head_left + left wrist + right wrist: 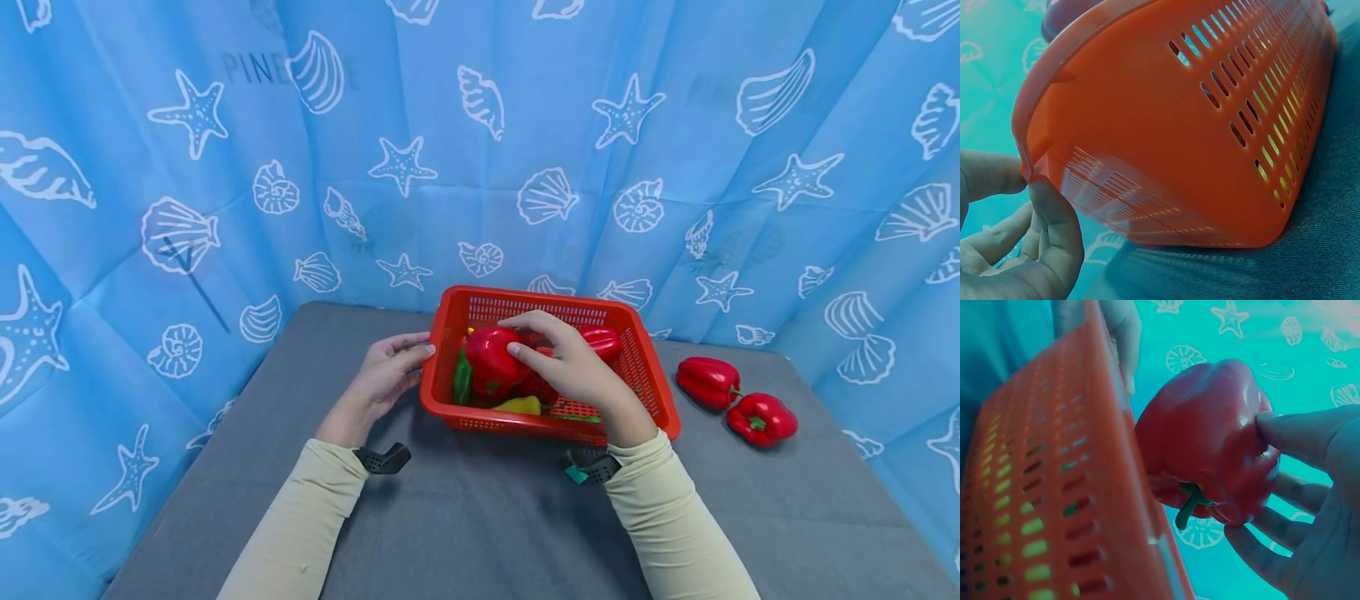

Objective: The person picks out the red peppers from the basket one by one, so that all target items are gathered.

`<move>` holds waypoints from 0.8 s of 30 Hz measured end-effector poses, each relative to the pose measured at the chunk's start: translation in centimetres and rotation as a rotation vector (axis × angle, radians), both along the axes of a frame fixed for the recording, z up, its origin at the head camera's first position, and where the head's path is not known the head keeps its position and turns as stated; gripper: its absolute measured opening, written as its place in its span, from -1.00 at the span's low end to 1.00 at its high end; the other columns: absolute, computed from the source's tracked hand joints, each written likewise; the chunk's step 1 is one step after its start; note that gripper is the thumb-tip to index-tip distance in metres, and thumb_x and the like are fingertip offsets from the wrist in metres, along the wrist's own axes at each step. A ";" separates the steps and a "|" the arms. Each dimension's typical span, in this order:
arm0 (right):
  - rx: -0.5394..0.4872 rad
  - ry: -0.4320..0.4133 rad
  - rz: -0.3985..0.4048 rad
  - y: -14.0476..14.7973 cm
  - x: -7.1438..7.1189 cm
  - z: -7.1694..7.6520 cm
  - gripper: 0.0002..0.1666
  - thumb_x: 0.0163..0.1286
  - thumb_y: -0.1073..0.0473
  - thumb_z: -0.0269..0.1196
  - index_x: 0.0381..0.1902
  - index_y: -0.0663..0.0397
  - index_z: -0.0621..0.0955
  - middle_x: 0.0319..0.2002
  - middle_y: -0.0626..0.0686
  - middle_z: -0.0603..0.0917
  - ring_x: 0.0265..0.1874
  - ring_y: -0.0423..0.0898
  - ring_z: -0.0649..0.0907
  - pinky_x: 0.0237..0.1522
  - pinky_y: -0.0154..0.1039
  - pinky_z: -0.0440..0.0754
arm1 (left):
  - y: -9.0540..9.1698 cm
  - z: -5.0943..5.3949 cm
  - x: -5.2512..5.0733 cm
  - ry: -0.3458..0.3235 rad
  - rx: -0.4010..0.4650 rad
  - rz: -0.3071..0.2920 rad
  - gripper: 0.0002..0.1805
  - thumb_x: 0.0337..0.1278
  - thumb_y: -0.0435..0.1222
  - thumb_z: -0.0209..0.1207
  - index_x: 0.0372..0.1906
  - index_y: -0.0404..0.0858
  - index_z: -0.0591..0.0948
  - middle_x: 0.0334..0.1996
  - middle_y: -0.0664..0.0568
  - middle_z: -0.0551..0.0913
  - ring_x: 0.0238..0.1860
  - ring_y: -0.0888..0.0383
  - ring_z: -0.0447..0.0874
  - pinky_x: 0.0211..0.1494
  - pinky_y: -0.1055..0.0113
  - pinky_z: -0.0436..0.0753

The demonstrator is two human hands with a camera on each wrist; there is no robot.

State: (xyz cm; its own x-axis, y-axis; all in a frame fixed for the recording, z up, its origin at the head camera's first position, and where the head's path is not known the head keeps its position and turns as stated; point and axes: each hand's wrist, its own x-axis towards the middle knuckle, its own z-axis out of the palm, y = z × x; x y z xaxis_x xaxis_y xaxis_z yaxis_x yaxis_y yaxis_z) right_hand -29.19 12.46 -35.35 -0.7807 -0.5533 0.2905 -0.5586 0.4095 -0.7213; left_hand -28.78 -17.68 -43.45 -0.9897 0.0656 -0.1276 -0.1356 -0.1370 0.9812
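Note:
A red bell pepper [492,360] with a green stem is gripped by my right hand [566,358] over the left part of a red plastic basket [660,400]. In the right wrist view, thumb and fingers curl round the pepper [1210,431], which shows above the basket's rim. My left hand [386,372] pinches the basket's left rim between thumb and fingers, as the left wrist view shows at the rim [1022,125]. Inside the basket lie a green pepper [462,379], a yellow pepper [521,406] and another red pepper [602,342], partly hidden by my right hand.
Two red bell peppers, one lying on its side [707,382] and one with its stem toward me [762,419], are on the grey cloth [487,517] right of the basket. A blue curtain [480,167] with white shell prints hangs behind the table.

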 end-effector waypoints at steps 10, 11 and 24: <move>0.010 0.044 -0.072 2.2 0.4 0.8 -0.49 0.49 0.08 0.38 0.36 -0.17 0.61 0.29 -0.05 0.64 0.28 -0.04 0.60 0.23 0.16 0.70 | 0.1 0.0 -0.1 0.002 0.002 0.000 -0.48 0.46 -0.19 0.30 0.42 -0.19 0.56 0.30 -0.15 0.65 0.14 0.03 0.72 0.15 0.22 0.79; 0.011 0.049 -0.079 2.5 0.4 0.9 -0.49 0.49 0.09 0.38 0.36 -0.16 0.61 0.29 -0.04 0.64 0.28 -0.03 0.60 0.23 0.14 0.71 | 0.1 0.0 -0.1 0.001 0.005 0.000 -0.49 0.46 -0.19 0.30 0.42 -0.19 0.56 0.30 -0.15 0.65 0.14 0.04 0.72 0.14 0.23 0.80; -0.014 0.039 -0.156 7.0 1.6 1.2 -0.47 0.54 0.15 0.33 0.42 -0.09 0.57 0.32 0.06 0.59 0.27 0.08 0.58 -0.04 -0.41 0.75 | 0.1 0.1 0.0 0.001 0.026 -0.007 -0.50 0.48 -0.22 0.28 0.42 -0.20 0.56 0.32 -0.15 0.63 0.11 0.06 0.73 0.12 0.25 0.80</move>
State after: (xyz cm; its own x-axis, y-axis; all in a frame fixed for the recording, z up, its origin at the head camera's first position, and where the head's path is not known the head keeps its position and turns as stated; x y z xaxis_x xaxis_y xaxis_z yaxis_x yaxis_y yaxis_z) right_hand -27.55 19.51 -34.18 -0.8448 -0.4217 0.3294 -0.5169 0.4836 -0.7064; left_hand -28.76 -17.57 -43.34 -0.9893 0.0757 -0.1249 -0.1358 -0.1616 0.9775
